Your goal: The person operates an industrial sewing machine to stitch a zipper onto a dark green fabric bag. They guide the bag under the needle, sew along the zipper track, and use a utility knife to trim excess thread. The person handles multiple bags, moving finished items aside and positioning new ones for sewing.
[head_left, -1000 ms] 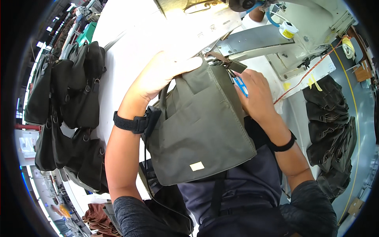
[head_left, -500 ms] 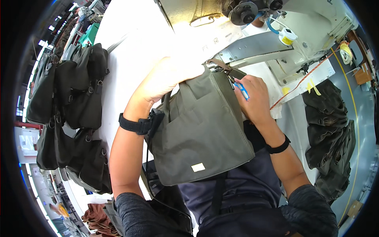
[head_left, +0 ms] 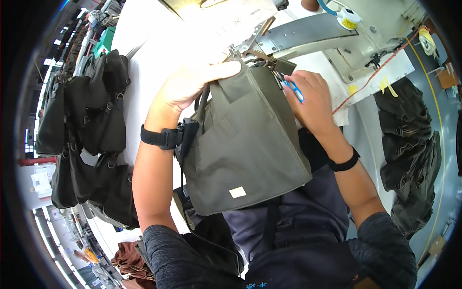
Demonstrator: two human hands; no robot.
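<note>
Left hand (head_left: 192, 84) grasps green bag (head_left: 245, 144) by its top edge, on the near side of the sewing machine (head_left: 313, 36). Right hand (head_left: 310, 101) grips blue tool (head_left: 294, 90) at bag's upper side; loosened left hold could let tool slip, scratching bag.

"How is the bag (head_left: 248, 139) sitting?"
"It's tilting, dark olive, its broad front facing up and its top edge running under the thumb of the left hand (head_left: 190, 82)."
"And the pale patch (head_left: 237, 192)?"
"It's showing well below that hand, near the bottom edge."
"The tool (head_left: 295, 91)?"
"Slim, blue, slanting from the right hand (head_left: 312, 98) toward the bag's top corner."
</note>
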